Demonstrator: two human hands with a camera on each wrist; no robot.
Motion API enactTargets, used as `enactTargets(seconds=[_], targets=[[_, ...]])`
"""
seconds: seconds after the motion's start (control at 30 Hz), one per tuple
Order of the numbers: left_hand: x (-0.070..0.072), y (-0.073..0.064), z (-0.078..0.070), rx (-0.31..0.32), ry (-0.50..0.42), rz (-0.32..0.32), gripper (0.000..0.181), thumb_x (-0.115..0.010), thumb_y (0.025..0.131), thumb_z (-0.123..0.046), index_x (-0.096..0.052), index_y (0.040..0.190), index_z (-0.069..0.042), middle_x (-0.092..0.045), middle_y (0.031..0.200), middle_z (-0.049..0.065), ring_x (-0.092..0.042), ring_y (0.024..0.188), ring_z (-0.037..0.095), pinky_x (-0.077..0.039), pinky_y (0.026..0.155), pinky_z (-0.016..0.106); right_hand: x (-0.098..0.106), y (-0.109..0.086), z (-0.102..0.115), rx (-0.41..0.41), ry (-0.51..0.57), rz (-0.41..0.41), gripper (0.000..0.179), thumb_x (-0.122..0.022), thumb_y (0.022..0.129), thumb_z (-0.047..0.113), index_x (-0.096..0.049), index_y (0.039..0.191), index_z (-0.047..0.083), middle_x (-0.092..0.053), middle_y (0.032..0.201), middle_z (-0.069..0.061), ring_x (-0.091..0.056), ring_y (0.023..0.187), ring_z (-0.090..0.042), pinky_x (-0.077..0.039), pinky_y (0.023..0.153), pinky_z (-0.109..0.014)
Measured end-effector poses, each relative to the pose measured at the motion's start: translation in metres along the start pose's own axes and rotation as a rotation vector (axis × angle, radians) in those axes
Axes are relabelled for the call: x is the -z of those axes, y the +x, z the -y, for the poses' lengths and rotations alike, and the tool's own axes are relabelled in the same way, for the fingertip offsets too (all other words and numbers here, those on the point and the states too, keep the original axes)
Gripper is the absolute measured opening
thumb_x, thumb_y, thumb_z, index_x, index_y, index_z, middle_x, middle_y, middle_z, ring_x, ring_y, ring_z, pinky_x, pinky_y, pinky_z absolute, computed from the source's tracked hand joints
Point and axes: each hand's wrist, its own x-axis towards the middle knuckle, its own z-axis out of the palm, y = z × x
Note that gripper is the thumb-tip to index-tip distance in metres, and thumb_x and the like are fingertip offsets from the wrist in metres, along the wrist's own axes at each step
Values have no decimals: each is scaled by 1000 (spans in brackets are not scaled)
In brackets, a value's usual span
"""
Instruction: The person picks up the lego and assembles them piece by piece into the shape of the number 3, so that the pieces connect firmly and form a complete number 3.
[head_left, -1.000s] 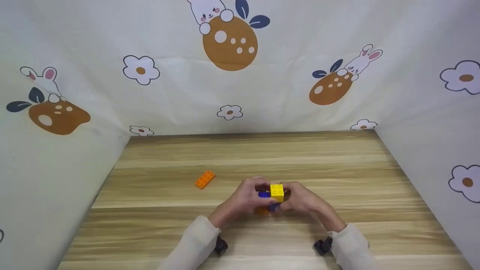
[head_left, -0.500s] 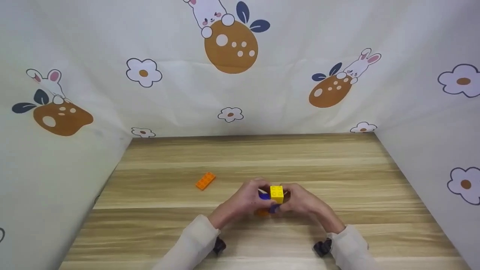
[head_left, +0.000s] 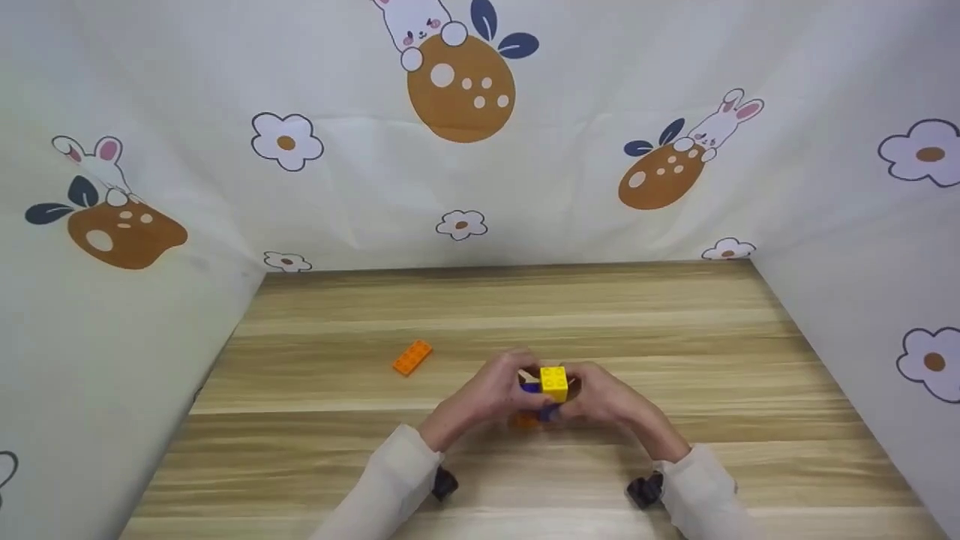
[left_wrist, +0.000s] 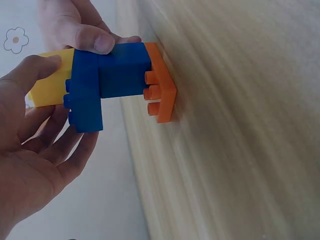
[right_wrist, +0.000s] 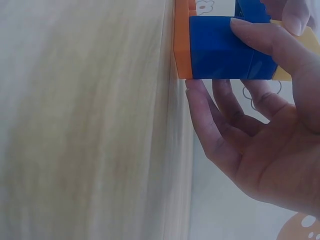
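A small stack of toy building bricks stands between both hands at the table's front middle. Its base is a thin orange brick [left_wrist: 162,95]; a blue brick [right_wrist: 215,47] sits on that. Above lies a longer blue brick [left_wrist: 86,100], overhanging towards the left hand. The yellow brick [head_left: 553,382] tops the stack, studs up. My left hand [head_left: 496,391] pinches the yellow brick, thumb on its near side and fingers behind. My right hand [head_left: 606,394] grips the blue bricks, its thumb across their near face and its fingers on the far side.
A loose orange brick [head_left: 412,358] lies on the wooden table [head_left: 337,465], left of and behind the stack. Pale cloth [head_left: 360,187] printed with rabbits and flowers walls in the table's back and sides.
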Motion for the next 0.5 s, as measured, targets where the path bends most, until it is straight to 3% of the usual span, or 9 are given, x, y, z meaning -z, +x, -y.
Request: enactTargets(seconds=[0.3,0.5], targets=[[-5,-3,7,121,-172,11,38,-79,87,-28,-66,121,-16,-66,116,1,-61,105,16,-55,96,37,-1,1,1,-15,10,6,44,-87,73,13,-70,113,13,-71,107,-2,-60,96,-21,-51,92,-40],[5,-10,14,105,-188,-32,59,-81,85,-29,-55,137,-17,-63,125,11,-61,116,26,-52,102,44,-1,0,2,-3,27,-3,45,-86,70,8,-69,112,9,-71,104,-4,-60,94,-20,-50,90,-37]])
